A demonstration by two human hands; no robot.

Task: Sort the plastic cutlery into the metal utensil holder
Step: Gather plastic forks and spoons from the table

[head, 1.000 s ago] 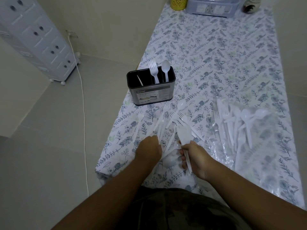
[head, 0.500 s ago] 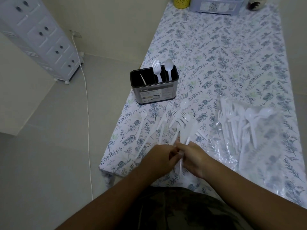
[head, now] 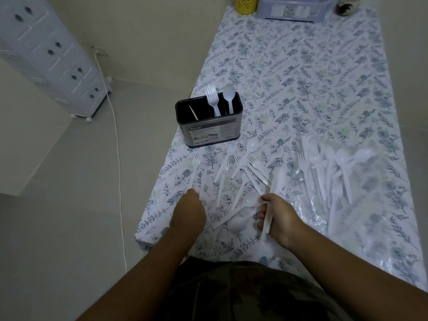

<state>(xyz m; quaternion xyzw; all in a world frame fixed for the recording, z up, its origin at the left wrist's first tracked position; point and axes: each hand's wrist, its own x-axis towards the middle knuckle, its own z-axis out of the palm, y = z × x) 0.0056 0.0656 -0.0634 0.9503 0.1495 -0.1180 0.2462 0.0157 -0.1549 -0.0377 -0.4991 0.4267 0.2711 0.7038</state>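
Observation:
The metal utensil holder point(head: 209, 133) stands near the table's left edge, with a knife point(head: 193, 112) in its left slot, forks point(head: 212, 101) in the middle and a spoon point(head: 228, 96) on the right. Loose white forks and spoons point(head: 238, 172) lie scattered in front of it. My right hand point(head: 281, 218) is closed around a white plastic knife point(head: 273, 193) whose blade points away from me. My left hand point(head: 188, 212) rests knuckles-up on the table at the handle end of a lone fork point(head: 194, 172); its fingertips are hidden.
A clear plastic bag point(head: 347, 181) with several more pieces of cutlery lies to the right. A yellow cup point(head: 246, 4), a grey box point(head: 294, 9) and a dark jar point(head: 347, 6) stand at the far end. The table point(head: 301, 66) edge drops to the floor on the left.
My hands, together over the knife half a second ago, have parted. The left hand moved left to the lone fork's handle; the right hand keeps the knife.

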